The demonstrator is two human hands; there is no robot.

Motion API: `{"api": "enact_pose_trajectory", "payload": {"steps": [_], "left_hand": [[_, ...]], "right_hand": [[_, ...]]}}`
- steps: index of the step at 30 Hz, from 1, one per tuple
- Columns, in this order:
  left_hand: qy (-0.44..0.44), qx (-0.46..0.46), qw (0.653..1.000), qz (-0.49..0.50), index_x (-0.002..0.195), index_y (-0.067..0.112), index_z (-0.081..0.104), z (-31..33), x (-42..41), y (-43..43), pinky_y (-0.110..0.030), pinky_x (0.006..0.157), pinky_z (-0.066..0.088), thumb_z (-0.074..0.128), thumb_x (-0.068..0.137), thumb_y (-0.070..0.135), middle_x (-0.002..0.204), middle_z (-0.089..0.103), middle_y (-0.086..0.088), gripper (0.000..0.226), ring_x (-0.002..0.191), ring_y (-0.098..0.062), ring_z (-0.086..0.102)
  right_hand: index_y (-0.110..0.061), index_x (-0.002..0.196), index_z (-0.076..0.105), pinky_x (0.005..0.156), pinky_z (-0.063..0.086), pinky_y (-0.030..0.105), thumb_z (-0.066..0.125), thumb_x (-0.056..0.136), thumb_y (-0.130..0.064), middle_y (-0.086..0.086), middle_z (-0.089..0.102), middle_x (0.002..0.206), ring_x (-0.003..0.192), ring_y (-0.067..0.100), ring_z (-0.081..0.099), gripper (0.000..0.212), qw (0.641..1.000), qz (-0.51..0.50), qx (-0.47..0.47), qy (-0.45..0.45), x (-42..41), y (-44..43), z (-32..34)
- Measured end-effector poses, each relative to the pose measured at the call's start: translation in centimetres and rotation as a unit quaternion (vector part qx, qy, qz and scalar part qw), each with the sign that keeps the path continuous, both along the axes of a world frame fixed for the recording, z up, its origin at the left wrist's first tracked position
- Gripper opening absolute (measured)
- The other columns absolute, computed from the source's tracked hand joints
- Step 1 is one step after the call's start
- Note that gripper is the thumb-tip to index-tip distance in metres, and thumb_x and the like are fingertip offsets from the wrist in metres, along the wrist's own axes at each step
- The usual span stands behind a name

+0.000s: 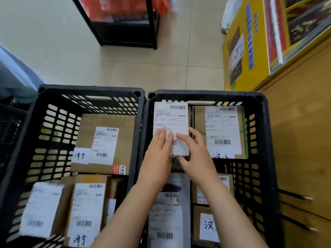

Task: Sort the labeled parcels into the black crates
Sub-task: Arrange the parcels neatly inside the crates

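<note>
Two black slotted crates stand side by side, the left crate [53,126] and the right crate [258,133]. Both of my hands rest on a small parcel covered by a white shipping label [172,119] at the far left of the right crate. My left hand [159,151] lies flat on its near left part. My right hand [195,151] grips its near right edge, thumb under the near end. A brown labelled box [223,131] sits to its right. Brown labelled boxes [105,144] fill the left crate.
A wooden cabinet [302,140] with drawer handles stands right of the crates. A yellow printed board [250,51] leans at the far right. A black shelf frame [125,24] with orange bags stands on the tiled floor beyond. More labelled parcels [168,212] lie near me in the right crate.
</note>
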State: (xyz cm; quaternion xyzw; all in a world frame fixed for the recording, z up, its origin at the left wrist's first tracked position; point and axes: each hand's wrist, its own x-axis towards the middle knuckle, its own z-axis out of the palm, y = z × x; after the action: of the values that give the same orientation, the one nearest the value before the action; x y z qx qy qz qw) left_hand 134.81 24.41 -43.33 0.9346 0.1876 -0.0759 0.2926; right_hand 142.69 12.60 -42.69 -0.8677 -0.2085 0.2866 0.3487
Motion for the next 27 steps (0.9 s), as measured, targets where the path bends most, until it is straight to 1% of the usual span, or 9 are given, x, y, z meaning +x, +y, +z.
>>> {"api": "enact_pose_trajectory", "payload": {"steps": [4,7,9,11,15,19,22,25,27], "left_hand": [[0.009,-0.002,1.000,0.009,0.154,0.016,0.013,0.3,0.0,0.9,-0.034,0.120,0.016,0.048,0.095,0.001,0.163,-0.002,-0.006,0.071,0.150,-0.017,-0.004],[0.011,-0.002,1.000,0.002,0.154,0.016,0.017,0.6,0.1,0.9,-0.035,0.119,0.019,0.049,0.094,0.001,0.163,0.001,-0.006,0.070,0.150,-0.018,-0.001],[0.019,0.000,1.000,0.002,0.154,0.018,0.019,0.9,-0.1,0.7,-0.035,0.119,0.019,0.051,0.095,0.005,0.163,0.004,-0.005,0.069,0.150,-0.018,0.000],[0.014,0.001,1.000,0.008,0.152,0.018,0.024,1.3,-0.4,0.4,-0.035,0.119,0.020,0.056,0.094,0.011,0.162,0.012,-0.004,0.067,0.150,-0.018,0.006],[-0.028,0.000,0.998,0.054,0.146,0.018,0.040,3.6,-2.2,-0.5,-0.033,0.115,0.026,0.064,0.091,0.022,0.153,0.035,-0.003,0.060,0.142,-0.018,0.029],[-0.082,0.022,0.992,0.091,0.137,0.017,0.050,8.1,-4.6,-1.9,-0.035,0.106,0.040,0.067,0.089,0.024,0.136,0.051,0.000,0.051,0.126,-0.017,0.044],[-0.136,0.037,0.985,0.103,0.128,0.016,0.057,12.9,-6.8,-2.6,-0.040,0.095,0.047,0.069,0.086,0.020,0.123,0.057,0.000,0.044,0.113,-0.018,0.052],[-0.180,0.068,0.973,0.131,0.127,0.018,0.058,18.3,-9.7,-2.9,-0.037,0.092,0.049,0.069,0.086,0.021,0.119,0.058,0.002,0.043,0.110,-0.015,0.051],[-0.208,0.084,0.961,0.160,0.127,0.018,0.059,22.0,-12.3,-2.9,-0.036,0.090,0.048,0.068,0.087,0.022,0.118,0.057,0.003,0.041,0.109,-0.012,0.050]], "right_hand": [[-0.033,0.140,0.047,0.109,0.038,0.032,0.067,0.084,-0.008,-0.015,0.018,0.153,0.138,0.009,0.030,0.064,1.000,0.002,0.008,0.012,0.1,0.6,0.1],[-0.033,0.141,0.045,0.110,0.037,0.032,0.067,0.085,-0.009,-0.014,0.017,0.155,0.140,0.009,0.028,0.064,1.000,0.009,0.003,0.017,0.4,0.3,0.4],[-0.032,0.141,0.045,0.109,0.035,0.028,0.066,0.086,-0.008,-0.011,0.018,0.155,0.140,0.010,0.028,0.064,1.000,0.009,-0.002,0.018,0.3,0.0,0.7],[-0.031,0.141,0.045,0.105,0.033,0.023,0.067,0.086,-0.009,-0.010,0.024,0.152,0.138,0.010,0.031,0.063,1.000,0.011,-0.002,0.015,0.3,-0.5,1.2],[-0.030,0.138,0.048,0.099,0.035,0.020,0.065,0.087,-0.010,-0.009,0.042,0.136,0.127,0.010,0.042,0.057,0.999,0.044,0.007,-0.003,-0.2,-1.4,3.6],[-0.030,0.132,0.052,0.098,0.036,0.022,0.066,0.088,-0.013,-0.012,0.048,0.130,0.125,0.008,0.044,0.049,0.995,0.089,0.015,-0.046,-1.4,-2.4,8.1],[-0.029,0.128,0.054,0.097,0.038,0.022,0.067,0.088,-0.013,-0.015,0.050,0.124,0.121,0.007,0.046,0.045,0.988,0.118,0.045,-0.092,-2.7,-2.7,13.2],[-0.028,0.122,0.057,0.086,0.035,0.014,0.068,0.086,-0.012,-0.020,0.046,0.113,0.111,0.002,0.046,0.041,0.975,0.144,0.082,-0.145,-4.7,-2.5,18.9],[-0.029,0.119,0.058,0.078,0.033,0.009,0.068,0.085,-0.012,-0.021,0.045,0.110,0.106,0.001,0.045,0.039,0.966,0.166,0.110,-0.168,-6.5,-2.0,22.6]]}}
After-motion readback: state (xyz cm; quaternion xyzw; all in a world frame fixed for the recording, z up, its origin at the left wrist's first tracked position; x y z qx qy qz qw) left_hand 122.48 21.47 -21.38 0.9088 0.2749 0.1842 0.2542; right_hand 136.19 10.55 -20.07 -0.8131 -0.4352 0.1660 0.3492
